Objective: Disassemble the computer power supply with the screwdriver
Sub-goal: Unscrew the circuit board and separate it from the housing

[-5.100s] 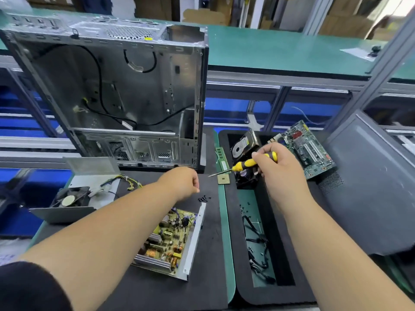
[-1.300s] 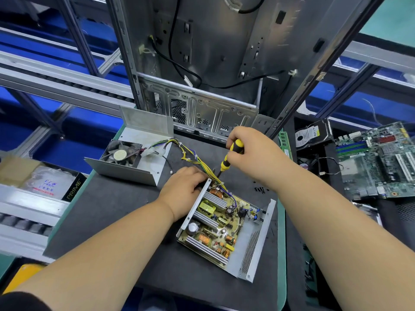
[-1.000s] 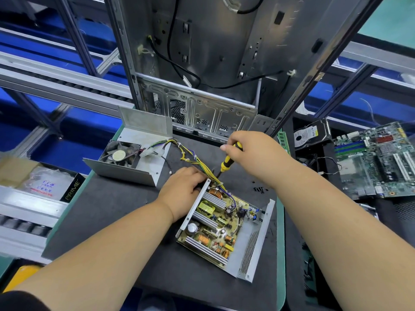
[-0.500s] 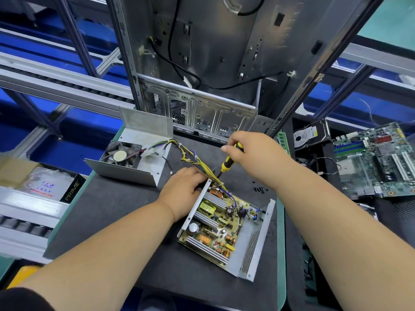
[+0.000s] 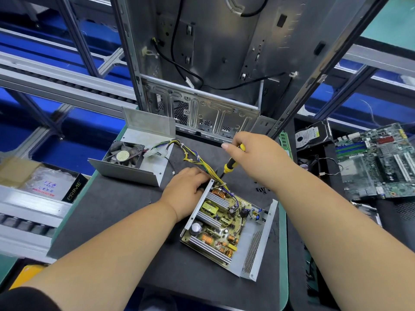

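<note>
My left hand (image 5: 187, 189) grips the far corner of the open power supply (image 5: 226, 230) on the worktop (image 5: 107, 212); my right hand (image 5: 253, 158) holds the screwdriver (image 5: 230, 163), tip down at that corner.

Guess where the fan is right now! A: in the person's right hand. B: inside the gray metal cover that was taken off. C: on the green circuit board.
B: the fan sits inside the gray metal cover, apart from the power supply board, while the right hand holds the yellow screwdriver.
</note>
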The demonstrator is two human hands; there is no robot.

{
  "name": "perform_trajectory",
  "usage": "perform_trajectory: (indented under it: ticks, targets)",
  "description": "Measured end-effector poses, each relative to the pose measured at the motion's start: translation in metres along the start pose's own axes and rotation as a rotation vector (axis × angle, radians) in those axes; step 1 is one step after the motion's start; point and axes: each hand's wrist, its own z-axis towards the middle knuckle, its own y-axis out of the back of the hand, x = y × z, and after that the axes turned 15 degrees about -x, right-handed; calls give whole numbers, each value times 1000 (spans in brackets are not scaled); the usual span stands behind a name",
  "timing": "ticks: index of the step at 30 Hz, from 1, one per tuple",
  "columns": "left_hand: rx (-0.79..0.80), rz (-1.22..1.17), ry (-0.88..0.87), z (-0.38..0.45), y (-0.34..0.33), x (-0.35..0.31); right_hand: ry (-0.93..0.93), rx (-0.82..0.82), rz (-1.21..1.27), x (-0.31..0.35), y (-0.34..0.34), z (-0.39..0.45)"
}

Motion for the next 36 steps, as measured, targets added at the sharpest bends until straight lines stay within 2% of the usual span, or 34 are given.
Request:
perform_trajectory:
  ticks: [7, 10, 15, 23, 29, 36]
  targets:
    - [-2, 3, 3, -1, 0, 0, -20, 42, 182, -1, 2, 4]
    - [2, 10, -2, 0, 0, 0, -25, 56, 147, -1, 1, 1]
    - [11, 14, -2, 0, 0, 0, 33, 10, -68, 0, 4, 1]
    - [12, 15, -1, 0, 0, 0, -19, 65, 175, -1, 2, 3]
    - [16, 24, -17, 0, 1, -1, 24, -16, -40, 1, -1, -1]
    - [25, 26, -13, 1, 1, -1, -27, 16, 124, 0, 1, 2]
